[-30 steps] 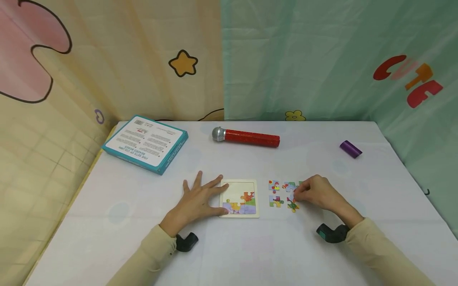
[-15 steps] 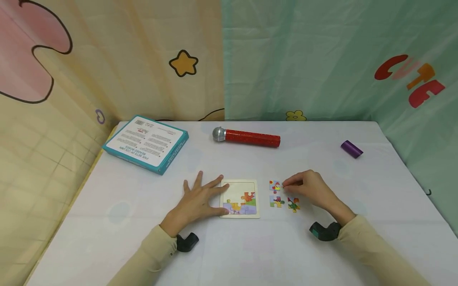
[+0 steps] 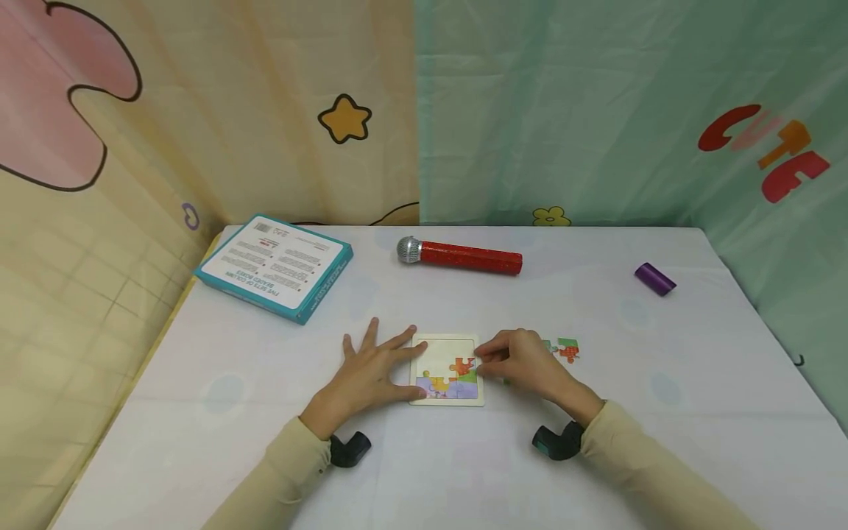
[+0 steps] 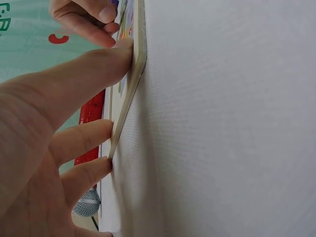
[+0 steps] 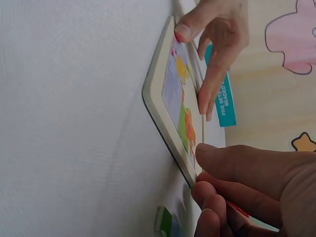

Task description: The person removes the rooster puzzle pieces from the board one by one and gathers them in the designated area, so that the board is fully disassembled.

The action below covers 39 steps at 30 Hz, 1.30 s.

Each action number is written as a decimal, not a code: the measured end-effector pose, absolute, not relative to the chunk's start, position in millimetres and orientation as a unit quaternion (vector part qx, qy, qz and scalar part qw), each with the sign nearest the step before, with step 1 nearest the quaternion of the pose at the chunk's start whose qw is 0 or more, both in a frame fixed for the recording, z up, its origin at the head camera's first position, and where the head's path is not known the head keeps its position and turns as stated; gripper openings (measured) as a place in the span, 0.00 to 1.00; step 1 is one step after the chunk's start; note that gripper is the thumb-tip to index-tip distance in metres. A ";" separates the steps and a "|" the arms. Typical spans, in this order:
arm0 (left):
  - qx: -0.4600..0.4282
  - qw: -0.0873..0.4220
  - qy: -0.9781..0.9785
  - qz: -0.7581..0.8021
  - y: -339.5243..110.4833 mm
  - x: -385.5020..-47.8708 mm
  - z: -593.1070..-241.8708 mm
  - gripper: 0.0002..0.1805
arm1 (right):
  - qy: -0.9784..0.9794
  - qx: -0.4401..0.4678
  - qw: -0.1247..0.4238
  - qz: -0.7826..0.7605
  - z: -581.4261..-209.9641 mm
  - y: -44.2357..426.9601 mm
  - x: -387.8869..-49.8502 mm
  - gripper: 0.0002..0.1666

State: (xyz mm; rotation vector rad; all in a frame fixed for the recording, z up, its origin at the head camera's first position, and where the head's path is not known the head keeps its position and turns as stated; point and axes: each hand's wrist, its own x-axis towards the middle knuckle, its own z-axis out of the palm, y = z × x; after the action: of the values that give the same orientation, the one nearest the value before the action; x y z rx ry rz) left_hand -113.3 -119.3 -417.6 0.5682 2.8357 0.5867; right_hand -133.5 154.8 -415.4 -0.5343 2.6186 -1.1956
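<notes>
A small square jigsaw board (image 3: 437,357) with a pale frame lies mid-table, its lower part filled with colourful pieces. My left hand (image 3: 361,375) has its fingers spread, the thumb and fingertips resting on the board's left side. At the board's right edge is my right hand (image 3: 530,364), thumb and fingertips brought together in a pinch. A purple puzzle piece (image 4: 114,2) shows in part by its fingers in the left wrist view; most of it is hidden. Beyond that hand lie loose puzzle pieces (image 3: 568,350), some covered by it.
A red toy microphone (image 3: 470,258) with a silver head lies behind the board. Towards the back left rests a teal-and-white box (image 3: 274,265). A purple cylinder (image 3: 655,280) lies at the right. Curtains hang behind the white table (image 3: 430,471).
My right hand has moved left from the loose pieces to the board's right edge, pinching a puzzle piece. The left hand stays on the board.
</notes>
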 end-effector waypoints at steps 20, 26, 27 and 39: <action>0.188 0.100 0.958 0.191 -118.9 -112.9 -417.1 0.41 | 0.910 -0.164 0.092 -0.370 -416.5 134.9 -127.6 0.10; 0.190 0.097 0.958 0.192 -119.0 -113.3 -417.3 0.41 | 0.905 -0.157 0.082 -0.387 -418.0 134.7 -126.8 0.10; 0.190 0.097 0.958 0.193 -119.0 -113.3 -417.4 0.41 | 0.905 -0.156 0.075 -0.389 -418.3 134.7 -126.3 0.09; 0.191 0.094 0.957 0.195 -118.6 -114.2 -417.7 0.41 | 0.891 -0.143 0.079 -0.423 -414.0 139.0 -122.0 0.06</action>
State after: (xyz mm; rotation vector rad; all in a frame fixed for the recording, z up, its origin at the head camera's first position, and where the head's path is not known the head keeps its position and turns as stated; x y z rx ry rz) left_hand -114.2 -118.6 -417.7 0.5670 2.8395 0.5784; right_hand -122.0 139.0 -414.0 -0.4274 2.6670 -1.2672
